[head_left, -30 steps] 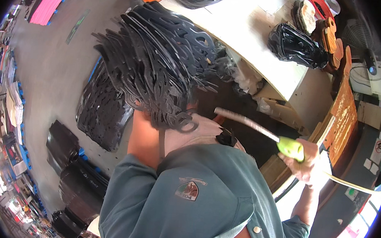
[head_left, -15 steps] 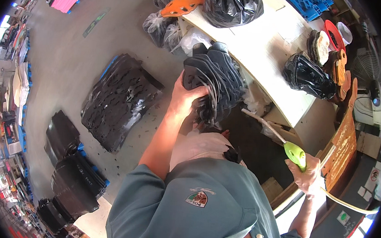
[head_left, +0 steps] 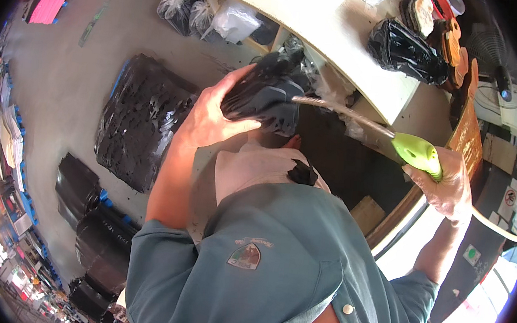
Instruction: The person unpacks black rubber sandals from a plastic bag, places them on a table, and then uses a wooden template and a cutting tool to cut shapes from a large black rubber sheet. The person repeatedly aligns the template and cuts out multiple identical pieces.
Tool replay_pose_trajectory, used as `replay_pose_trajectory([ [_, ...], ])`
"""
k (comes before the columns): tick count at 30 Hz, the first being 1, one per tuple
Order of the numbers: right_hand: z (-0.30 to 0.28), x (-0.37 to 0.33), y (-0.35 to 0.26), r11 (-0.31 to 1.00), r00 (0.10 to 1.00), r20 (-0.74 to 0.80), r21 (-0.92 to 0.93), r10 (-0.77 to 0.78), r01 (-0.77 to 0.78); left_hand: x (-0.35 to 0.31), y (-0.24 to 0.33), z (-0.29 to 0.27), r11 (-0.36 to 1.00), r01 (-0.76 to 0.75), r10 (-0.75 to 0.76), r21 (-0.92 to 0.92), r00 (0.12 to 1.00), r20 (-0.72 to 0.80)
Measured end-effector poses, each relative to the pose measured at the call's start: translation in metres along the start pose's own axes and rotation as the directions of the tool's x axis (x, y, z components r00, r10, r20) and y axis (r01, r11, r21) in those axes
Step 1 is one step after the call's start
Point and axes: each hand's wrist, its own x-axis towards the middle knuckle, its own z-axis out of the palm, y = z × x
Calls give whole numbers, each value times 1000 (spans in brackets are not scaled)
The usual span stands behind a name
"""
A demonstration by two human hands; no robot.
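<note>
A bundle of black shoe-sole-shaped pieces (head_left: 266, 104) is held in front of my body, its edges blurred by motion. My left hand (head_left: 216, 116) grips it from the left, thumb on the near side and fingers mostly hidden along the far side. My right hand (head_left: 448, 185) is closed around the green handle of an air blow gun (head_left: 416, 152). Its long metal nozzle points left, and the tip overlaps the bundle's right side in view; whether they touch I cannot tell. A pale hose trails from behind my right wrist.
A pale worktable (head_left: 341, 37) stands ahead, bearing a black plastic bag (head_left: 403, 54). At right is a fan (head_left: 501, 83). On the floor to the left lie a pile of cut-out black sheets (head_left: 140, 125) and more black sheets (head_left: 103, 240). Bagged items (head_left: 179, 12) sit beside the table.
The blow gun's nozzle has come up to the bundle, from lower right of it. My left hand has turned and tilted the bundle. The whole view has shifted somewhat.
</note>
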Motion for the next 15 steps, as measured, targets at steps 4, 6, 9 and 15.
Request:
replay_pose_trajectory([
  [4,-6,5,-4,995,998,21,-77,-59,61,0,6,2,996,3,-16,92,989,144],
  [6,-4,7,-4,1000,1000,17,3,-12,12,-1,4,2,999,7,-12,36,993,119],
  [9,-4,8,-3,1000,999,44,15,-27,27,-1,-3,1,986,-30,39,-164,998,53],
  [15,-8,0,-5,991,998,-36,123,-56,60,16,-37,-16,591,-186,287,-785,958,-10],
])
